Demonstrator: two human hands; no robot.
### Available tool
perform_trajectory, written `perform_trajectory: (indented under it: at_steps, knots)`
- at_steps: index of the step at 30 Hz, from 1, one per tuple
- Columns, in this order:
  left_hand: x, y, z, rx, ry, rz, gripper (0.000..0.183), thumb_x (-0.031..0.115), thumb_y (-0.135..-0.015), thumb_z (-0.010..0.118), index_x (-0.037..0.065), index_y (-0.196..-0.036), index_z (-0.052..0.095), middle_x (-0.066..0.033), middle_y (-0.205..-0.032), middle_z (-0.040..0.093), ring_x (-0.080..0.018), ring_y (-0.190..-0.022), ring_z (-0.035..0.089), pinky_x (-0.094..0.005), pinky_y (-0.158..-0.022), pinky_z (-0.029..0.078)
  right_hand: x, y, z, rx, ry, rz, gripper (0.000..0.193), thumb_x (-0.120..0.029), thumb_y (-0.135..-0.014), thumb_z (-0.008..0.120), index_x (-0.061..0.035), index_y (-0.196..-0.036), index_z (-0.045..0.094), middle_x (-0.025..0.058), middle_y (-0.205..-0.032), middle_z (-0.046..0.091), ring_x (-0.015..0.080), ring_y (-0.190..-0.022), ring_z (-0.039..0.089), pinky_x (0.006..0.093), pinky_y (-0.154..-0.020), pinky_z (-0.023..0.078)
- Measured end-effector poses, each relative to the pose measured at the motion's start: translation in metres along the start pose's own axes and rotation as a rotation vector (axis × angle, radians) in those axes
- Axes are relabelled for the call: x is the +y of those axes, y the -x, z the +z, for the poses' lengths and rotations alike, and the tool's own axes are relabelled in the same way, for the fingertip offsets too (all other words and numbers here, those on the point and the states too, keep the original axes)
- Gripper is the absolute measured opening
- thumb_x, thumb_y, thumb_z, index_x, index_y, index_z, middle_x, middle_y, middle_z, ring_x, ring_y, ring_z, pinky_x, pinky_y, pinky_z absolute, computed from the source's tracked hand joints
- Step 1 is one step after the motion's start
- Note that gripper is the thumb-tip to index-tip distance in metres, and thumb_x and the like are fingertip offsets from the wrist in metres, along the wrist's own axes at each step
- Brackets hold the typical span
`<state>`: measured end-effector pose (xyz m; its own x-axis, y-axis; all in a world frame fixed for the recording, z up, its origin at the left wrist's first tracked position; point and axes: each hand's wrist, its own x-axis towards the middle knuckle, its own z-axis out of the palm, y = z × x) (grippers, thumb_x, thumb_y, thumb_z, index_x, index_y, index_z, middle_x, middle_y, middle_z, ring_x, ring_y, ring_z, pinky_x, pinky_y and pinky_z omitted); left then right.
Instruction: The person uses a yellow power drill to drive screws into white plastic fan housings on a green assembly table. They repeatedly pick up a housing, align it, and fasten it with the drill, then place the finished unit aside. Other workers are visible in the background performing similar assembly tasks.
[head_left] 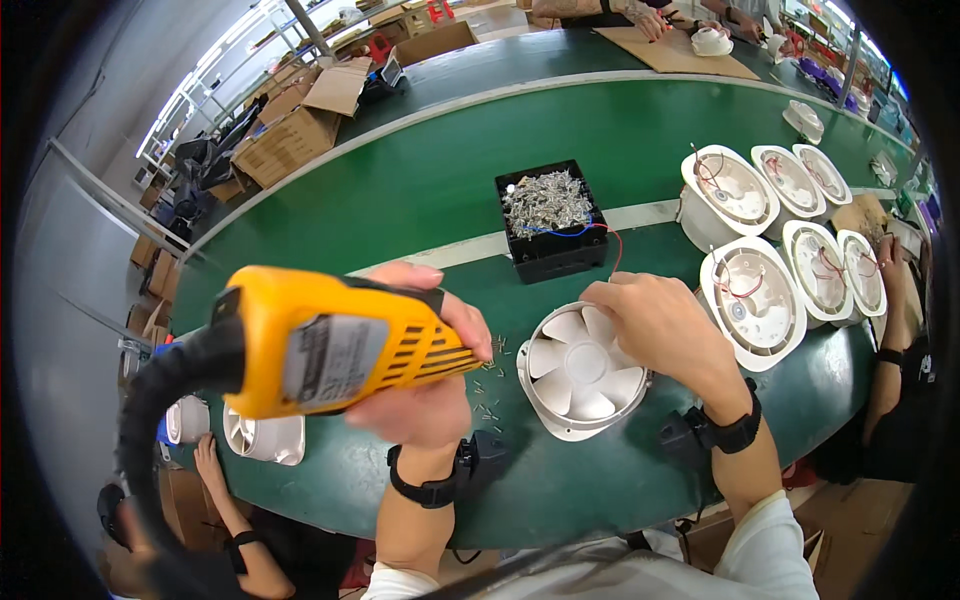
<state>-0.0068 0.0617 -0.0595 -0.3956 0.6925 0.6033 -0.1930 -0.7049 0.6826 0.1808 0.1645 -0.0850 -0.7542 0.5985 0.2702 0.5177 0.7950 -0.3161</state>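
My left hand (425, 405) is wrapped round a yellow corded power tool (340, 345) with vent slots and a thick black cord; its front end is hidden behind my hand. To the right, a round white fan (586, 366) lies face up in its white housing on the green table. My right hand (655, 325) curls over the housing's far right rim, its fingertips partly hidden. A red wire (619, 245) and a blue wire run from the fingers onto the edge of a black box (556, 262) full of screws (546, 203). Loose screws (487, 405) lie between my hands.
Several white housings (752, 302) with red wires stand on the right, beside another person's arm (888, 320). At the left, a person's hand (208, 460) is near a white fan housing (270, 436). Across the table are cardboard boxes (285, 140) and people's hands over a cardboard sheet (675, 60).
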Motion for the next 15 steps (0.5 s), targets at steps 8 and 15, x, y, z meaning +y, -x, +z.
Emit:
perform_trajectory:
  at_steps: [8, 15]
  knots:
    - [0.019, -0.005, 0.002, -0.112, 0.012, -0.016, 0.091, 0.083, -0.075, 0.036, -0.003, -0.107, 0.04, -0.0154, -0.063, 0.055, -0.0218, -0.046, 0.052, -0.0314, -0.041, 0.042, -0.006, 0.006, -0.005, -0.107, 0.009, 0.147, 0.022, 0.002, -0.07, 0.056, -0.0037, -0.089, 0.066, 0.0157, -0.081, 0.063, 0.0345, -0.075, 0.062, 0.0418, -0.068, 0.05]
    - [0.036, -0.003, 0.019, -0.073, 0.078, -0.135, 0.087, 0.08, -0.078, 0.036, -0.004, -0.102, 0.041, -0.0137, -0.054, 0.051, -0.0207, -0.036, 0.045, -0.0305, -0.033, 0.037, -0.006, 0.0, -0.001, 0.104, -0.136, 0.006, 0.015, -0.011, -0.08, 0.057, -0.0003, -0.069, 0.06, 0.0197, -0.064, 0.059, 0.0357, -0.065, 0.061, 0.044, -0.062, 0.049]
